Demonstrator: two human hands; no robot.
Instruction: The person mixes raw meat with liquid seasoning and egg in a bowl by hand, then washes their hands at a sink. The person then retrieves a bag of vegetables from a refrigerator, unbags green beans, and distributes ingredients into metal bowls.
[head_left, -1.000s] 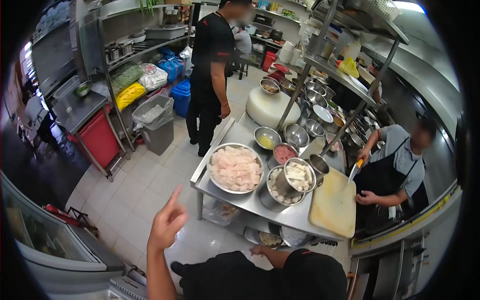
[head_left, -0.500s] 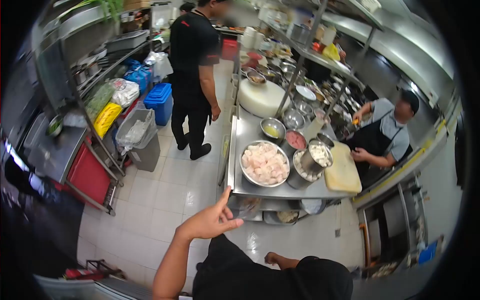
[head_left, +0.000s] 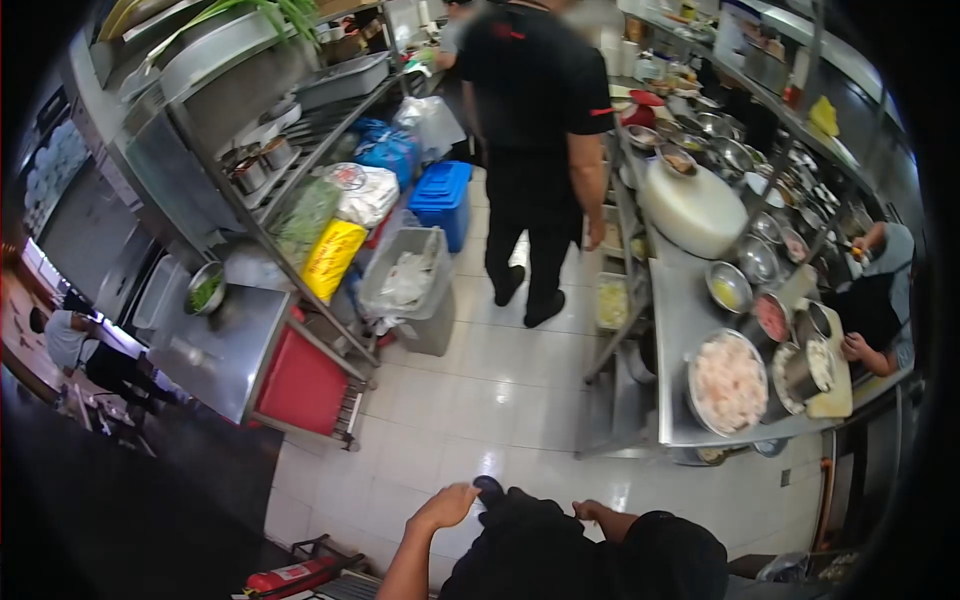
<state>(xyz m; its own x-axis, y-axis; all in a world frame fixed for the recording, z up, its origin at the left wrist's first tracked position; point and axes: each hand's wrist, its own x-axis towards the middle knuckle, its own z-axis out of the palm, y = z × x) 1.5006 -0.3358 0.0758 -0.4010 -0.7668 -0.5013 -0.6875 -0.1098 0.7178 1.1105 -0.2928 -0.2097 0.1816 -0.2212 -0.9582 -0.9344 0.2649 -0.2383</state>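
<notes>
One left hand (head_left: 446,507) and one right hand (head_left: 590,510) hang low, apart from each other, both bare, the fingers too indistinct for me to tell whether they close. One metal bowl (head_left: 692,388) of pale chunks (head_left: 730,380) sits on the steel table (head_left: 678,292), ahead and to the right of the right hand, well apart from it. Markings: yellow bag (head_left: 333,260), dark lettering; white sack (head_left: 366,197), reddish round print; red extinguisher (head_left: 290,577), pale label; all too small to read.
</notes>
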